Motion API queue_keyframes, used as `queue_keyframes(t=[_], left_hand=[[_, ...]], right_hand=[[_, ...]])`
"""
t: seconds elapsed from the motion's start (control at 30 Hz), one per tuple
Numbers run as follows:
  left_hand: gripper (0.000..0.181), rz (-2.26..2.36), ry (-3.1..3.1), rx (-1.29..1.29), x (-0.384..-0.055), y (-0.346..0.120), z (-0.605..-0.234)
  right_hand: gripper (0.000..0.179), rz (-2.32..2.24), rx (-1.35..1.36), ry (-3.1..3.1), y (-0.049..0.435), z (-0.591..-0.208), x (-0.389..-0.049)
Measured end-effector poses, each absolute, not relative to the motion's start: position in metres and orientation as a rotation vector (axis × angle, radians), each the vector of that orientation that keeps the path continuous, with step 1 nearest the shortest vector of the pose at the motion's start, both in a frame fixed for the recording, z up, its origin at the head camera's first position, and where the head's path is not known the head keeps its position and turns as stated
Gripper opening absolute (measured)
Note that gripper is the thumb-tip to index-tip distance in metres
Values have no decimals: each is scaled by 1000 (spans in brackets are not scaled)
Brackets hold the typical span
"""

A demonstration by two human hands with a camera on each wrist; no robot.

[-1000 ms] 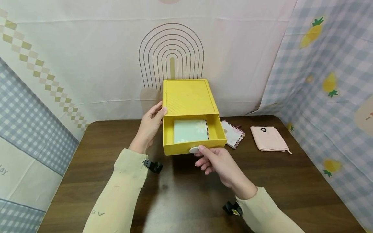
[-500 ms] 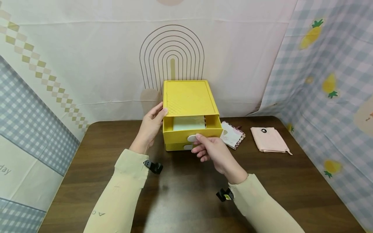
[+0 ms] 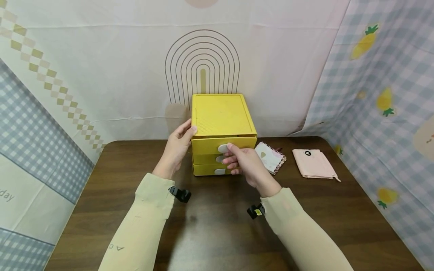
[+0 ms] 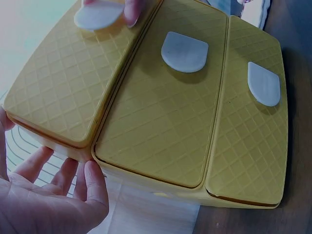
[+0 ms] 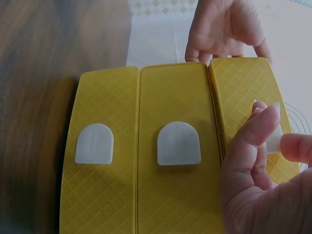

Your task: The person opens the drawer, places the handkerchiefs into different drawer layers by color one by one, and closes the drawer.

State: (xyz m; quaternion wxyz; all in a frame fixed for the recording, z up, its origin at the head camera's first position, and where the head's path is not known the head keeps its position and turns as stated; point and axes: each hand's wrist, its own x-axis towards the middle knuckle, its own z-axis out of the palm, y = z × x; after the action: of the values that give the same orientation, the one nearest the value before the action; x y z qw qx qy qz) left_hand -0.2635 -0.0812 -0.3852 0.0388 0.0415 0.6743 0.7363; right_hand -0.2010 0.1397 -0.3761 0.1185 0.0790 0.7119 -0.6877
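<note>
A yellow box with three stacked drawers (image 3: 222,113) stands toward the back of the table, each waffle-patterned front bearing a white tab. Its top drawer (image 4: 63,83) protrudes slightly past the two lower fronts. My right hand (image 3: 249,165) pinches the top drawer's white tab handle (image 3: 222,148) between thumb and curled fingers; in the right wrist view the hand (image 5: 258,180) covers part of that tab. Against the box's left side rests my left hand (image 3: 176,148), thumb near the top front corner and fingers along the side. The drawer's contents are hidden.
Right of the box lies a folded white cloth (image 3: 270,156) with a checked edge. Farther right is a folded pink cloth (image 3: 313,163) with a small black mark. A fabric backdrop (image 3: 135,75) rises behind the brown table (image 3: 112,180).
My right hand has pushed the top drawer back into the box almost fully, hiding the pale green and white folded item inside. My left hand has stayed on the box's side.
</note>
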Motion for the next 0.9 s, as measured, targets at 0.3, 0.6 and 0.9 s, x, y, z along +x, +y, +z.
queue_keyframes(t=[0.3,0.6,0.9], left_hand=[[56,2268,2080,126,-261,-81,-382],[55,2266,2085,117,-261,-81,-384],[55,2240,2099,115,-261,-81,-384]], right_hand=[[56,-2043,254,2073,138,-375,-213],[58,-2033,254,2081,138,-378,-214],[61,-1941,215,2133,139,-387,-205]])
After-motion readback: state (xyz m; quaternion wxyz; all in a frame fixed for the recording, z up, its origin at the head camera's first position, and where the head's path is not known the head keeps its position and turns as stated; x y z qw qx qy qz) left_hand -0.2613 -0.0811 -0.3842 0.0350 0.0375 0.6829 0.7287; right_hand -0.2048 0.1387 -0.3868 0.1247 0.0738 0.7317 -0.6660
